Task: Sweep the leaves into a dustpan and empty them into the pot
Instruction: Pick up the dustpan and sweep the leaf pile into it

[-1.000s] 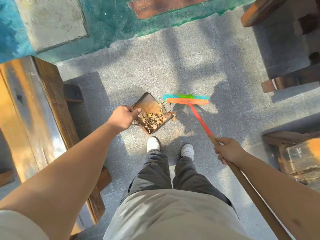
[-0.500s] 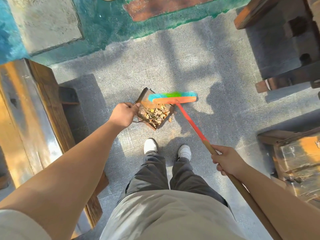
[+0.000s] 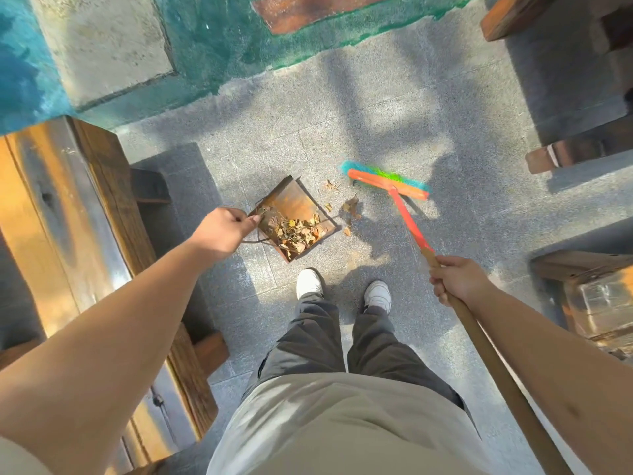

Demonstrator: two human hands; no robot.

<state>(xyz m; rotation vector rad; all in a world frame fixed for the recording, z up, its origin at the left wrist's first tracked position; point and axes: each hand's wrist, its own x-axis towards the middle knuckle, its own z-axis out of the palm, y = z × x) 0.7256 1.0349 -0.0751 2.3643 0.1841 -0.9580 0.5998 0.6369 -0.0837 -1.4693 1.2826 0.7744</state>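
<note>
A rusty metal dustpan (image 3: 294, 204) rests on the grey paving in front of my feet, its near half filled with dry leaves (image 3: 296, 233). My left hand (image 3: 224, 229) grips the dustpan's thin handle at its left corner. A few loose leaves (image 3: 349, 205) lie on the ground just right of the pan's mouth. My right hand (image 3: 459, 282) is closed around the wooden shaft of a broom, whose orange head with green and blue bristles (image 3: 387, 181) sits to the right of the loose leaves. No pot is in view.
A long wooden bench (image 3: 61, 214) runs along my left. More wooden furniture (image 3: 589, 289) stands at the right, near and far. Green painted ground (image 3: 219, 49) lies ahead. My white shoes (image 3: 310, 282) stand just behind the dustpan.
The broom head, which was over the dustpan's mouth half a second ago, has swung out to the right, away from the pan. A few leaves now lie outside it.
</note>
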